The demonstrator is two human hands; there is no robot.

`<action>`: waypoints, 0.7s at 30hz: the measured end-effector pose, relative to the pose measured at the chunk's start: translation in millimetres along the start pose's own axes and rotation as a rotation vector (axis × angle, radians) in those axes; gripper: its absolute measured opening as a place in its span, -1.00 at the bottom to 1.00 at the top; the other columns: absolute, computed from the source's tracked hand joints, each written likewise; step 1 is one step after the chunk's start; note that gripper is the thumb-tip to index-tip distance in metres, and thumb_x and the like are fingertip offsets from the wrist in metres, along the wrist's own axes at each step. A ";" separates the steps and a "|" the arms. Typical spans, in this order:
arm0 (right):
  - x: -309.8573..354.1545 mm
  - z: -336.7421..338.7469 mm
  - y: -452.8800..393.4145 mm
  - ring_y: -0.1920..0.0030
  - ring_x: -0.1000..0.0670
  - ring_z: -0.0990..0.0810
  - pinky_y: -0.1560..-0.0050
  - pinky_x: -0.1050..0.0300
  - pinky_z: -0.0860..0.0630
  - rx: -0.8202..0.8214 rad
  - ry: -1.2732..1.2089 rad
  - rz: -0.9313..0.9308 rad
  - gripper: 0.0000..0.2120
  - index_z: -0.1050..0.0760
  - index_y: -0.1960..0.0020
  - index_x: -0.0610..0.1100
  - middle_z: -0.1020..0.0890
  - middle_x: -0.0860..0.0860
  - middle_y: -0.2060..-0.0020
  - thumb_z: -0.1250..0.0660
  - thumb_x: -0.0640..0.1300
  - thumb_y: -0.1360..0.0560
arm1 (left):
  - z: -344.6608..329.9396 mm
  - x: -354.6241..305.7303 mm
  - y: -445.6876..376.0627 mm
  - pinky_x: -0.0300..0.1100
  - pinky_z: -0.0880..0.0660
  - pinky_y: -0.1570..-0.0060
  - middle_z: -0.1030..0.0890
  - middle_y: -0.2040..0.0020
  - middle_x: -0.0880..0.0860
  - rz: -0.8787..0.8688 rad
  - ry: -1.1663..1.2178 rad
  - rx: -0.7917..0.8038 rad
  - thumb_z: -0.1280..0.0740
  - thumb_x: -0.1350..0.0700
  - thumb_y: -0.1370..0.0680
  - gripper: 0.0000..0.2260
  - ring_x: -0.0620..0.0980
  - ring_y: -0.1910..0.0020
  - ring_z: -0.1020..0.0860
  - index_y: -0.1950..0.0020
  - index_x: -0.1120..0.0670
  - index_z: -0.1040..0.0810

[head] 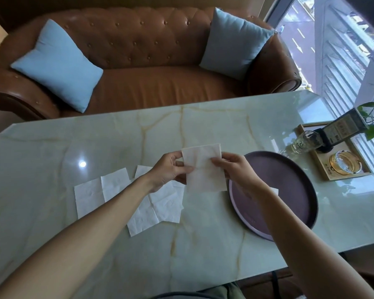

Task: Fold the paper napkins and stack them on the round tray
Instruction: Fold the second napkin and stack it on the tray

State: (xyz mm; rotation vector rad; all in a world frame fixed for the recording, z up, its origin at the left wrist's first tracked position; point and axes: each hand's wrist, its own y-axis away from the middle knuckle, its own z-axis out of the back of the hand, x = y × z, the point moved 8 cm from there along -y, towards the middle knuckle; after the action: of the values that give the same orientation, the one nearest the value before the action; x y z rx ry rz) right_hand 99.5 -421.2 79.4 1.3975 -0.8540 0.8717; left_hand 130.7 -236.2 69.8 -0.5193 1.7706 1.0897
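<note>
**Operator:** Nearest me are both bare forearms, reaching out over the glossy pale-green marble table (203,244). I have the left hand (170,170) pinching the left edge of a white paper napkin (203,169), thumb in front and fingers curled behind. The right hand (231,167) pinches the right edge the same way. Neither hand holds anything else.

**Observer:** Where is the napkin exactly?

**Operator:** Held up above the table, between the loose napkins and the round purple tray (289,190), its lower right corner over the tray's near rim.

**Observer:** What could go wrong?

**Operator:** Thin paper held only by its side edges can sag or twist, so I judge the next crease may land crooked. Pulling the hands apart could tear it. My right wrist hangs low over the tray and hides part of a white sheet (274,190) lying there, which it might knock.

**Observer:** Which way does it point?

**Operator:** It faces me nearly flat, a little taller than wide, long axis running away from me, tilted slightly. Three unfolded white napkins (160,208) lie on the table to the left.
</note>
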 end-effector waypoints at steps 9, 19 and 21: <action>-12.2 22.8 6.9 0.08 -0.08 -0.69 0.01 0.01 -0.61 -0.044 -0.250 -0.112 -0.68 -0.64 -0.22 -0.17 -0.69 -0.14 -0.18 -0.20 -0.10 -0.63 | -3.1 -6.9 -9.1 -0.23 -0.60 0.10 -0.73 0.06 0.04 -0.064 -0.014 -0.094 -0.34 0.35 -0.59 -0.80 -0.07 0.11 -0.67 0.00 0.11 -0.70; 13.5 19.3 4.7 0.21 0.08 -0.62 0.18 0.26 -0.52 0.073 0.202 -0.001 -0.92 -0.67 -0.01 -0.22 -0.70 0.00 0.18 -0.44 -0.27 -0.51 | -15.3 -20.7 -14.2 -0.08 -0.59 0.00 -0.67 -0.17 0.25 0.004 0.130 0.037 -0.24 0.19 -0.53 -0.65 0.10 -0.01 -0.65 -0.29 0.23 -0.55; 20.0 20.5 4.8 0.21 0.10 -0.62 0.17 0.28 -0.51 0.071 0.263 0.027 -0.91 -0.67 -0.01 -0.23 -0.70 0.01 0.19 -0.43 -0.28 -0.52 | -20.0 -23.4 -16.7 -0.09 -0.61 -0.01 -0.70 -0.10 0.21 0.021 0.017 0.043 -0.34 0.11 -0.61 -0.72 0.10 -0.01 -0.65 -0.27 0.20 -0.58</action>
State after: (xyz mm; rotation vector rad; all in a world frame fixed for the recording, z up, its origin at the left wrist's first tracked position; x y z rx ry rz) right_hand 104.4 -441.6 99.5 1.2996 -0.6473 1.0882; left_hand 143.4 -264.5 86.0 -0.4864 1.8133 1.0624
